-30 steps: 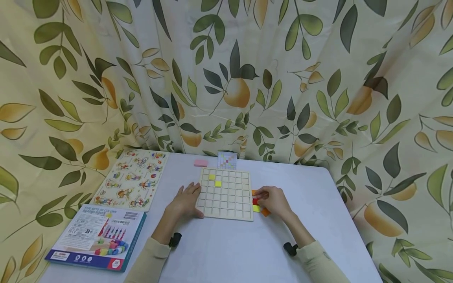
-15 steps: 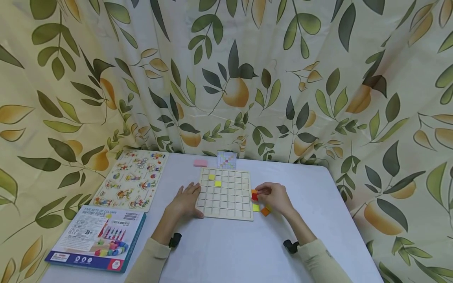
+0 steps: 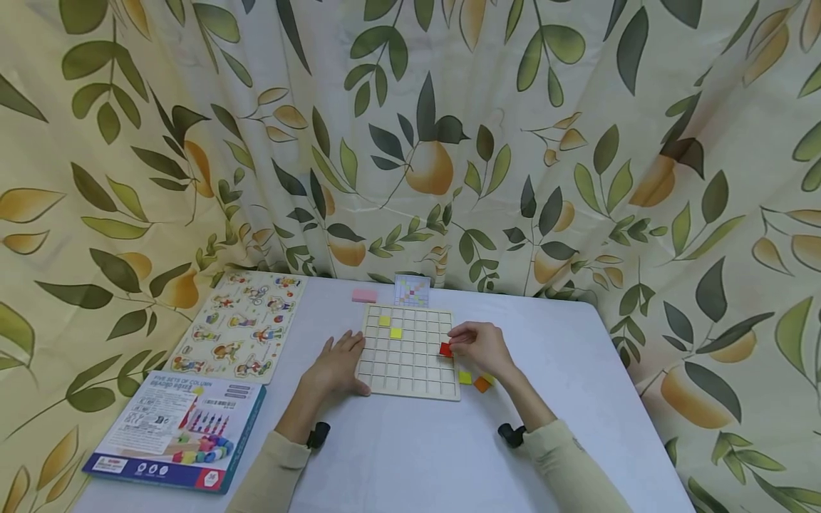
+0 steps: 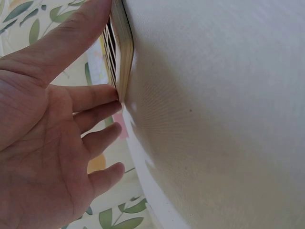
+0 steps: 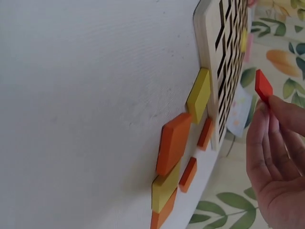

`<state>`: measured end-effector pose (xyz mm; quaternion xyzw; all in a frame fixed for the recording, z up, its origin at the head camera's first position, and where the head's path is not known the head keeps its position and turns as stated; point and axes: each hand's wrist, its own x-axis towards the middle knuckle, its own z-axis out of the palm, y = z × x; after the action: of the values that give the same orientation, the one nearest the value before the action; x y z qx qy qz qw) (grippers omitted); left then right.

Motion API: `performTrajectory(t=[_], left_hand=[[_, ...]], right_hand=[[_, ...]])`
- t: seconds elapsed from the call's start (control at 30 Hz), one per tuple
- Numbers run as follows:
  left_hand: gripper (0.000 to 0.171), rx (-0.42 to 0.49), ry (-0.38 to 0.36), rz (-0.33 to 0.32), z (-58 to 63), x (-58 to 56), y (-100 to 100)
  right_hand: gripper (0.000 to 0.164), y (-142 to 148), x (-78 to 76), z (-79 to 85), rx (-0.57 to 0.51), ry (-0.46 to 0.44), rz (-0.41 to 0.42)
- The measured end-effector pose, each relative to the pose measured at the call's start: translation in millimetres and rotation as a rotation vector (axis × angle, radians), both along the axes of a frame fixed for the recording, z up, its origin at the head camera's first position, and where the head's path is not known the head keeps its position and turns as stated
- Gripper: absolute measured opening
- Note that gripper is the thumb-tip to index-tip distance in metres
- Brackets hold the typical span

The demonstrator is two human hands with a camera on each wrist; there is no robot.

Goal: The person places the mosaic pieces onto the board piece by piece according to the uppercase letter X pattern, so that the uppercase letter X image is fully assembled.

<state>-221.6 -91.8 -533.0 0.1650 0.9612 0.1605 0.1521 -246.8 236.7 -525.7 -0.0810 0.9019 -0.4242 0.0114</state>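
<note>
A wooden grid board [image 3: 408, 365] lies flat on the white-covered table, with two yellow tiles [image 3: 396, 333] set diagonally in its upper left cells. My left hand [image 3: 333, 367] rests along the board's left edge; in the left wrist view, the thumb and fingertips touch its side [image 4: 125, 57]. Between thumb and fingers, my right hand [image 3: 487, 350] pinches a red tile [image 5: 263, 87], held above the board's right side. Beside that side lie loose orange tiles [image 5: 174, 143] and yellow tiles [image 5: 199, 95], partly hidden by the right hand in the head view.
Behind the board are a small colored pattern card [image 3: 411, 291] and a pink piece [image 3: 364, 295]. On the left lie a picture board [image 3: 234, 328] and a boxed set [image 3: 176, 431]. A leaf-print curtain [image 3: 410, 142] hangs behind the table.
My right hand has picked the red tile out of the loose tiles and carried it left, over the board's right edge. The left hand stays put.
</note>
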Motion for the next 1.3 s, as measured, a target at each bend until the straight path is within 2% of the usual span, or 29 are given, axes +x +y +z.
performTrajectory(t=[0.23,0.47,0.8,1.3], left_hand=[[0.112,0.001,0.008,0.002,-0.8,0.2,0],[0.112,-0.018,0.01,0.0,-0.1,-0.4,-1],[0.112,0.0,0.003,-0.001,-1.8,-1.8,-1],[0.112,-0.004,0.021,-0.007,-3.8,-1.7,-1]], right_hand=[[0.023,-11,-5.4,0.0,-0.063,-0.028,0.011],[0.023,-22,-12.0,-2.2,-0.09,-0.045,0.028],[0.022,-40,-17.1,-7.2,-0.133,-0.079,0.02],[0.018,-58,-29.2,-18.7,-0.117,-0.105,0.037]])
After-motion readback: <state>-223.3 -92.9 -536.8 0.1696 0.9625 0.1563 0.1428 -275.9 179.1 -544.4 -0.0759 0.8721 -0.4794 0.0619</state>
